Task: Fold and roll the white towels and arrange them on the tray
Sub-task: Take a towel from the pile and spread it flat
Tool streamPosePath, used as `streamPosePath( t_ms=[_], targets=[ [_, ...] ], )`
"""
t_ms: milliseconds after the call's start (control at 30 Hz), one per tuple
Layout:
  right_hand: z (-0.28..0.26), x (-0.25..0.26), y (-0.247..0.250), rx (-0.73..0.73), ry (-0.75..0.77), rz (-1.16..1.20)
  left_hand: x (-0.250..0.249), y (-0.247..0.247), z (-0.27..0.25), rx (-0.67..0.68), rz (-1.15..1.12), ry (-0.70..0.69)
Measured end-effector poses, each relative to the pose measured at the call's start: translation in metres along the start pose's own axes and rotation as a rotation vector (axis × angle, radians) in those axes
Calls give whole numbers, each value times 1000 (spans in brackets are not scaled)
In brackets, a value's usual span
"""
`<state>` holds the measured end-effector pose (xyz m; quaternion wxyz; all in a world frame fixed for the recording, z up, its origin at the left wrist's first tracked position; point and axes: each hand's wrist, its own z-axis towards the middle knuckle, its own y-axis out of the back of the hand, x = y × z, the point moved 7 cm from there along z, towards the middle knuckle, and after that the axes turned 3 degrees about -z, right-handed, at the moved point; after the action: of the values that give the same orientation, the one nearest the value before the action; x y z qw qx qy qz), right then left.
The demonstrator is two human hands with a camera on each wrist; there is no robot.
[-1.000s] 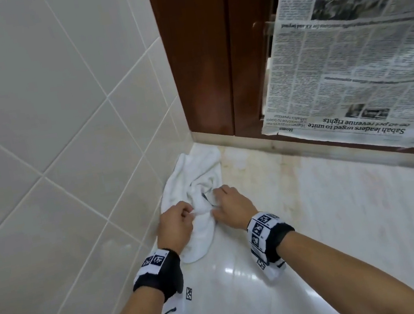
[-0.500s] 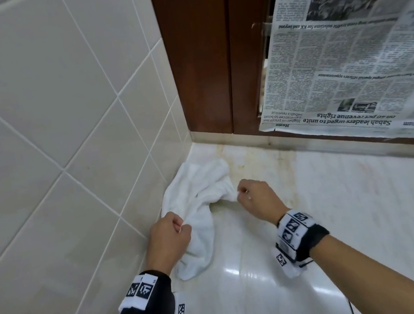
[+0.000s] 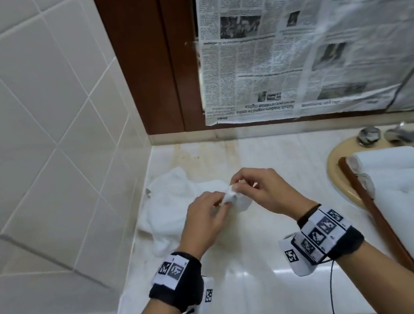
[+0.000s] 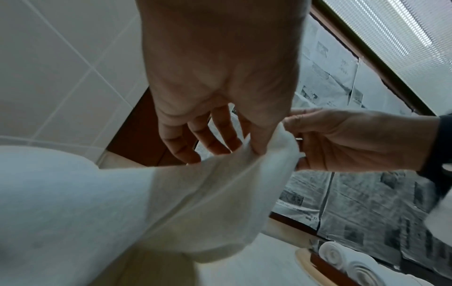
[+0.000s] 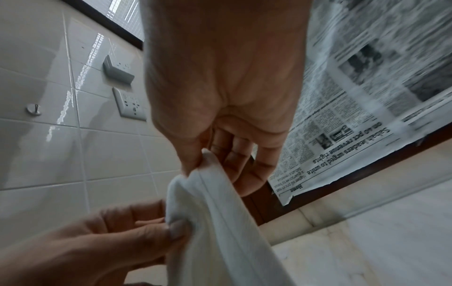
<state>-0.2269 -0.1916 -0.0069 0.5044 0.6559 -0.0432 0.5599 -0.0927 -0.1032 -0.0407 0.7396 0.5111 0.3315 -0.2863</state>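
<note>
A crumpled white towel (image 3: pixel 171 211) lies on the marble counter near the tiled corner, one edge lifted. My left hand (image 3: pixel 206 211) pinches that raised edge (image 4: pixel 264 151) between thumb and fingers. My right hand (image 3: pixel 254 187) pinches the same edge a little further along (image 5: pixel 208 164), so both hands meet over the counter. At the right a wooden tray (image 3: pixel 371 209) carries rolled white towels (image 3: pixel 388 160), seen small too in the left wrist view as rolled towels (image 4: pixel 342 257).
A tiled wall (image 3: pixel 33 130) closes the left side. A brown wooden frame (image 3: pixel 152 57) and taped newspaper (image 3: pixel 305 46) stand behind the counter (image 3: pixel 257 257). A beige basin rim (image 3: pixel 338 171) and tap fittings (image 3: pixel 400 134) sit at the right. Wall sockets (image 5: pixel 129 102) show in the right wrist view.
Both hands have lifted off the counter and come together, now pinching one raised edge of the towel. The head view has swung right, bringing the tray with rolled towels into sight.
</note>
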Motion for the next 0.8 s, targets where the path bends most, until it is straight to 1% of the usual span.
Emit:
streamPosePath(
  t_ms=[67,133,200,267,367,433,467,533,567,633,700,733,767,800],
  targets=[
    [-21,-6,6,33,-35,-48,-7,1,-12,-34,-34,4],
    [-42,-16,11,76,-70,-177,-10,-5,-27,-2,-17,23],
    [-61,-28,11,99,-109,-258,-16,-26,-46,123,43,35],
    [-80,-40,7,105,-158,-249,-19,-59,-67,299,90,64],
    [-109,-61,-3,120,-269,-114,-18,-106,-93,546,78,143],
    [-127,-72,-2,85,-301,-30,-16,-123,-100,629,26,183],
    [-135,-76,3,45,-294,3,-14,-127,-99,638,-2,207],
    [-148,-83,16,-54,-297,77,-6,-126,-92,589,-32,242],
    [-153,-86,23,-98,-313,123,-1,-122,-85,534,-25,246],
    [-161,-93,36,-163,-342,175,12,-112,-65,400,58,228],
    [-167,-101,44,-175,-345,157,25,-104,-41,297,192,218],
    [-169,-106,44,-162,-342,130,32,-103,-28,277,251,212],
    [-170,-113,42,-140,-348,85,36,-104,-16,285,303,202],
    [-172,-123,39,-110,-376,29,41,-109,-6,319,340,192]
  ],
)
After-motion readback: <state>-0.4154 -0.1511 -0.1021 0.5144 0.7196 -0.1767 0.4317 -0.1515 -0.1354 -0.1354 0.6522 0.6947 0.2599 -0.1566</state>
